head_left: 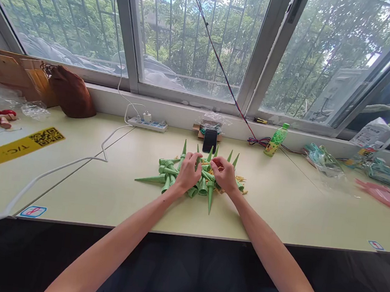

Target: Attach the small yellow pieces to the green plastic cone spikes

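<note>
A pile of green pointed plastic cones (172, 174) lies in the middle of the pale table (111, 192), with small yellowish bits (239, 179) scattered at its right side. My left hand (187, 171) rests on top of the pile with its fingers curled down among the cones. My right hand (224, 174) is next to it, fingers pinched over the pile. What either hand grips is hidden by the fingers. A black phone (210, 140) stands just behind the pile.
A white power strip (148, 123) and its cable (53, 171) run across the left half. A brown pouch (71, 93) and cardboard sit at back left, yellow tape (9, 149) at left. A green bottle (276, 139) and plastic bags (324, 162) lie at right.
</note>
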Demonstrator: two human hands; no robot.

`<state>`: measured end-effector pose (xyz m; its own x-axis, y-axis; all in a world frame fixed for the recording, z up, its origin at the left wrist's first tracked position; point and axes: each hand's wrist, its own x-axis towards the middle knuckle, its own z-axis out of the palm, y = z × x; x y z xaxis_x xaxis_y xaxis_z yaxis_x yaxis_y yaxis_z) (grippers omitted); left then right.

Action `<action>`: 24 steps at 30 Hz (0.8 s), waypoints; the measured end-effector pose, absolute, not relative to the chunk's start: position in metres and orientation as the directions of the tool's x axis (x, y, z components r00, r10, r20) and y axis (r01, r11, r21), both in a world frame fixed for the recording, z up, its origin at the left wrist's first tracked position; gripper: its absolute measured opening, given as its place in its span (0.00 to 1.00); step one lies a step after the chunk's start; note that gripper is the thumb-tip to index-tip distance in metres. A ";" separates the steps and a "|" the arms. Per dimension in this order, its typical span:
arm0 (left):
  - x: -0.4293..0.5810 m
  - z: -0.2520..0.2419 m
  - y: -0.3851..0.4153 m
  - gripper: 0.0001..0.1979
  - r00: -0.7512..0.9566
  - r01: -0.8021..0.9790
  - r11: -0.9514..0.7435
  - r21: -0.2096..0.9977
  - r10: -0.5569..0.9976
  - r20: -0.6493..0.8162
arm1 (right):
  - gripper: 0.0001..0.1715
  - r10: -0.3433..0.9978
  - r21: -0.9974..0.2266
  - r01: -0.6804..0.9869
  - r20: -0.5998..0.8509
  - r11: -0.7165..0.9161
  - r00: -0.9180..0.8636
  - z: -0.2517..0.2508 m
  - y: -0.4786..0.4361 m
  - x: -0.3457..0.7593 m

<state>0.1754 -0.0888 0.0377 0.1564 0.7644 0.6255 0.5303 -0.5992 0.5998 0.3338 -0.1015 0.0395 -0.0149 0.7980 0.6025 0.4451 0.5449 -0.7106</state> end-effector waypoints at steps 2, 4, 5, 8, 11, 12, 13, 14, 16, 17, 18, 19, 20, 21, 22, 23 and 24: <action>0.175 0.038 -0.089 0.10 0.159 0.528 -0.597 0.603 0.768 0.621 | 0.15 0.798 -0.707 0.450 0.602 0.546 -0.023 0.040 -0.102 0.334; 0.175 0.037 -0.089 0.10 0.157 0.530 -0.596 0.603 0.768 0.621 | 0.15 0.795 -0.702 0.452 0.605 0.551 -0.030 0.040 -0.103 0.334; 0.175 0.037 -0.089 0.10 0.157 0.531 -0.597 0.602 0.767 0.622 | 0.15 0.793 -0.699 0.450 0.608 0.556 -0.034 0.040 -0.103 0.334; 0.176 0.037 -0.089 0.10 0.161 0.519 -0.603 0.605 0.765 0.624 | 0.14 0.786 -0.693 0.443 0.617 0.569 -0.045 0.040 -0.103 0.333; 0.176 0.037 -0.089 0.10 0.171 0.495 -0.617 0.612 0.760 0.627 | 0.15 0.790 -0.697 0.443 0.611 0.564 -0.044 0.040 -0.103 0.333; 0.176 0.037 -0.090 0.10 0.178 0.488 -0.624 0.611 0.756 0.630 | 0.15 0.793 -0.700 0.444 0.607 0.559 -0.041 0.040 -0.103 0.333; 0.177 0.037 -0.090 0.11 0.187 0.481 -0.631 0.608 0.752 0.632 | 0.15 0.796 -0.703 0.443 0.604 0.556 -0.040 0.040 -0.103 0.333; 0.177 0.037 -0.090 0.12 0.197 0.477 -0.638 0.605 0.748 0.634 | 0.15 0.796 -0.704 0.441 0.604 0.556 -0.040 0.040 -0.103 0.333; 0.177 0.037 -0.091 0.14 0.216 0.473 -0.645 0.600 0.745 0.631 | 0.15 0.793 -0.703 0.436 0.608 0.562 -0.042 0.040 -0.104 0.333; 0.177 0.036 -0.091 0.16 0.223 0.474 -0.647 0.598 0.745 0.629 | 0.15 0.791 -0.702 0.432 0.611 0.566 -0.044 0.041 -0.104 0.333; 0.177 0.036 -0.091 0.17 0.228 0.475 -0.647 0.596 0.745 0.628 | 0.15 0.790 -0.702 0.428 0.612 0.569 -0.046 0.041 -0.104 0.333; 0.177 0.036 -0.091 0.18 0.231 0.477 -0.649 0.593 0.743 0.628 | 0.14 0.790 -0.704 0.424 0.611 0.570 -0.047 0.041 -0.104 0.333; 0.177 0.035 -0.091 0.19 0.234 0.478 -0.651 0.590 0.742 0.629 | 0.14 0.792 -0.706 0.421 0.609 0.569 -0.049 0.041 -0.104 0.333; 0.177 0.035 -0.090 0.20 0.237 0.479 -0.653 0.587 0.740 0.629 | 0.14 0.794 -0.709 0.417 0.606 0.568 -0.050 0.041 -0.104 0.333; 0.176 0.035 -0.090 0.21 0.239 0.480 -0.654 0.585 0.739 0.629 | 0.14 0.795 -0.711 0.415 0.604 0.568 -0.052 0.040 -0.104 0.333; 0.176 0.035 -0.090 0.21 0.240 0.481 -0.654 0.584 0.739 0.630 | 0.14 0.796 -0.711 0.415 0.603 0.567 -0.054 0.040 -0.104 0.333; 0.176 0.035 -0.090 0.21 0.240 0.481 -0.654 0.583 0.738 0.630 | 0.14 0.796 -0.711 0.417 0.603 0.567 -0.054 0.040 -0.104 0.333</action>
<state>0.1763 -0.0899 0.0350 0.2405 0.7384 0.6300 0.4814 -0.6544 0.5832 0.3331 -0.1035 0.0402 -0.0544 0.7959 0.6030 0.4169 0.5668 -0.7106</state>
